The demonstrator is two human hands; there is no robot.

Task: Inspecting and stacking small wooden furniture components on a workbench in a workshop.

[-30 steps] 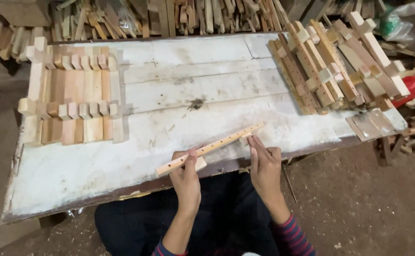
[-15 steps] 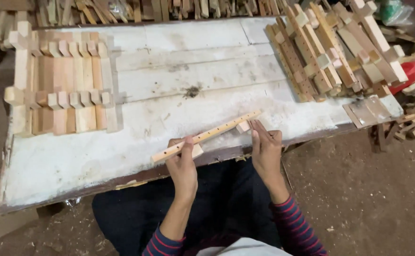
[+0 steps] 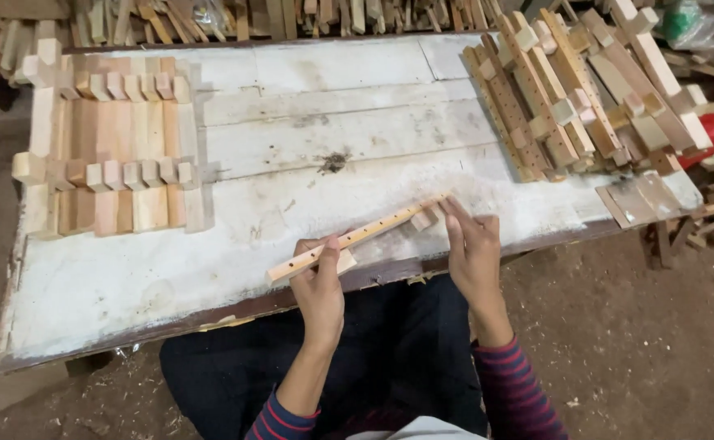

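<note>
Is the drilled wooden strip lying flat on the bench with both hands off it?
No: the left hand grips the drilled wooden strip near one end, and the right hand touches its other end.

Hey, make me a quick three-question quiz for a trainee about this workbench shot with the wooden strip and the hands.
1. True or false: both hands touch the long wooden strip with holes.
2. Which hand is at the strip's end nearer the heap of pegged strips? A) left hand B) right hand
3. Fill in: the flat rows of joined wood pieces lie on the ____ side of the white table.

Key: 1 true; 2 B; 3 left.
</note>
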